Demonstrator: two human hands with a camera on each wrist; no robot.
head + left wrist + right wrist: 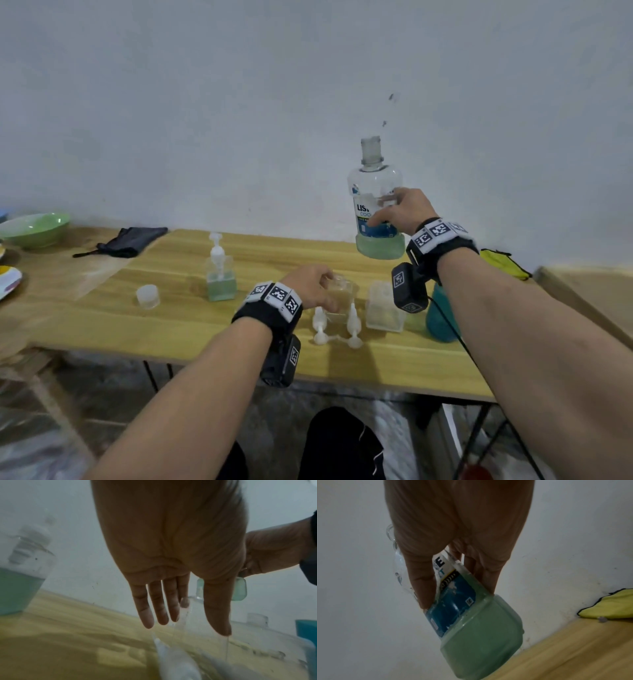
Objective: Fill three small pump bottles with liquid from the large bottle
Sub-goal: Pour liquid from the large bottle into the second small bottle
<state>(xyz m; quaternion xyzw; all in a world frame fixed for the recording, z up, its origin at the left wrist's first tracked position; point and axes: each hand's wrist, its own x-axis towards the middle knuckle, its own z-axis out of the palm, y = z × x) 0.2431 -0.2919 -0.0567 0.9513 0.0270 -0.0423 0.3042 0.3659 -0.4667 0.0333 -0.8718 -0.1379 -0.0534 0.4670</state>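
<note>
Wooden table (171,318), square clear pump bottles (221,277)

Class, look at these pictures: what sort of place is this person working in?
Probably a plain room at home, not a lab: a bare plastered wall, a wooden table, and a green bowl beside a dark cloth.

I'm looking at a plain room in a home, I'd say: a bare whitewashed wall (239,120), a wooden surface (171,318) on thin metal legs, a green bowl (34,229) at its left end, a yellow cloth (503,262) by the wall, and a household mouthwash bottle (375,192).
</note>
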